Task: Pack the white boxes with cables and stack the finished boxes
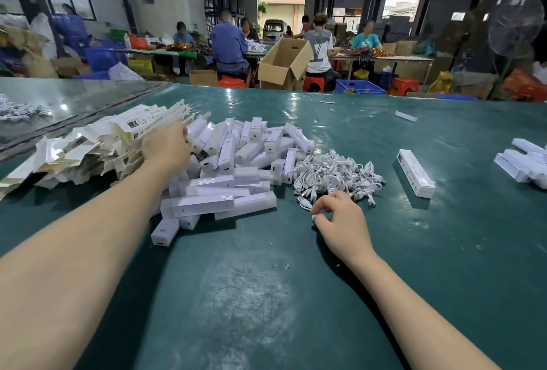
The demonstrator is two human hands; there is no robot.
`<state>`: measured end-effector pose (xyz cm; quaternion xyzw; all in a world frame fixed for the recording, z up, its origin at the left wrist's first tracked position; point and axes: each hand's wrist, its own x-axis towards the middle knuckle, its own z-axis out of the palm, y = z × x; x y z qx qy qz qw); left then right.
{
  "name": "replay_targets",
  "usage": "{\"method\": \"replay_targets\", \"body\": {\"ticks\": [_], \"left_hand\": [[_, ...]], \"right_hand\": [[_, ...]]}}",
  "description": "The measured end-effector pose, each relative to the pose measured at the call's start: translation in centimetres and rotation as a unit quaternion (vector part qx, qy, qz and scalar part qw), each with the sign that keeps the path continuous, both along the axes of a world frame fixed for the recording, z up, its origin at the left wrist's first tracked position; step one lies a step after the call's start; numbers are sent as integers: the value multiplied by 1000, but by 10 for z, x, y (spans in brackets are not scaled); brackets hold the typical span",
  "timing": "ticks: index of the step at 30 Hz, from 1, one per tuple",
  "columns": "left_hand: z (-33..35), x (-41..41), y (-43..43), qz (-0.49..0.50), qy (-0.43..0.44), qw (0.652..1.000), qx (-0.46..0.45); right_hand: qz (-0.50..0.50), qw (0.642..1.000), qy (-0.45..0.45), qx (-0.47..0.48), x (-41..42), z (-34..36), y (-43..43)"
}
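**Green surface in a busy packing hall**

A glossy green surface [384, 138] filled the frame. Along the top sat workers [229, 43], an open cardboard carton [284, 61] and a standing fan [515, 24]. White boxes [236, 156] lay heaped at centre, flat printed sleeves [88, 144] at left, cables [334, 171] centre-right and one packed box [414, 172] at right. The left hand [165, 147] reached into the boxes, its fingers hidden, so I could not tell their state. The right hand [340, 218] pinched one of the cables at the heap's lower edge.
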<state>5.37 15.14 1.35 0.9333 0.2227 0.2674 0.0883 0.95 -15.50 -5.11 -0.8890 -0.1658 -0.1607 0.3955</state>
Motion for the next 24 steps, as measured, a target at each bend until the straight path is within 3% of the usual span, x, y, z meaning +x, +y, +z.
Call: {"method": "replay_targets", "body": {"ticks": [10,12,14,16,18,20,22,24], "left_hand": [[13,-20,-3,7,-254,966,-46],[25,-26,-11,21,-325,939,-114],[34,-34,-27,-9,-376,888,-264],[30,-48,-51,-121,-344,824,-434],[7,-64,-85,-212,-236,812,-490],[-17,-76,-117,-273,-171,799,-507],[-32,-80,-138,-309,-134,788,-516],[-36,-79,-146,-330,-105,789,-508]], "right_hand": [[2,1000,11,1,-2,1,0],[5,1000,9,6,-2,0,-1],[14,997,27,70,-1,2,1],[70,956,108,263,-4,10,3],[137,853,215,454,-6,17,5],[165,784,282,528,-7,21,6],[165,779,288,532,-10,22,5],[124,799,279,518,-11,21,4]]}}
